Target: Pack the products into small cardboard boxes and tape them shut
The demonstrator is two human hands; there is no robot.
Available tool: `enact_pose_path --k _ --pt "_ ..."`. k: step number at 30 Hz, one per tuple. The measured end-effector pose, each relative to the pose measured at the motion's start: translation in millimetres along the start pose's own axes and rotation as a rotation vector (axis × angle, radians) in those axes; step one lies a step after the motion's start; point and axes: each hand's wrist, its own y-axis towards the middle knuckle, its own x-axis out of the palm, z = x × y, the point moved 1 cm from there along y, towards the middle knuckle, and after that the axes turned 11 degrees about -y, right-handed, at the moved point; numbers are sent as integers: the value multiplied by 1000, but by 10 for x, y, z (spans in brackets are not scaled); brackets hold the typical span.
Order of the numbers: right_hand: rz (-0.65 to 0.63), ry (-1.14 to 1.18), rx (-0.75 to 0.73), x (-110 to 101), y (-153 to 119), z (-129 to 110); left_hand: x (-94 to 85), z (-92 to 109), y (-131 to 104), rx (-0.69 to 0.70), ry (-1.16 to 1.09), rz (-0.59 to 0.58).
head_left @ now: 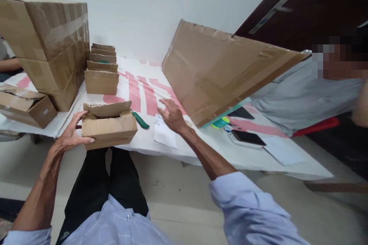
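A small cardboard box [110, 130] with its top partly open sits at the table's front edge. My left hand [73, 132] grips its left end, thumb on the near face and fingers at the back. My right hand [172, 115] is off the box, over the upper right of a white paper [165, 134] with handwriting. Its fingers are stretched out to the left, and nothing shows in them; I cannot tell whether they touch the paper. Between the box and the paper lies a curved green handle, like a knife's [140, 120].
Large taped cartons [57, 42] are stacked at the left, beside a smaller box [27, 103]. Behind my box stand open small boxes [101, 82] in a row. A leaning cardboard panel [224, 69], a phone [248, 138] and a seated person [307, 92] are at the right.
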Motion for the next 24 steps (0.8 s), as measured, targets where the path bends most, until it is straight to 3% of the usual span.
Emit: enact_pose_path --k 4,7,9,14,18,24 --pt "-130 166 -427 -74 376 -1107 6 17 -17 8 13 -18" --pt "-240 128 -551 -106 406 -1523 6 24 -29 14 15 -30" --pt "-239 116 -561 -162 317 -1618 5 18 -37 11 10 -37" --pt "-55 114 -586 -384 -192 -1681 18 -9 -58 -3 -34 -63" --pt "-37 98 -644 -368 -583 -1737 14 -22 -89 12 -64 -81" --pt "-31 215 -558 -226 -608 -1744 -108 -21 -153 -40 -272 -159"
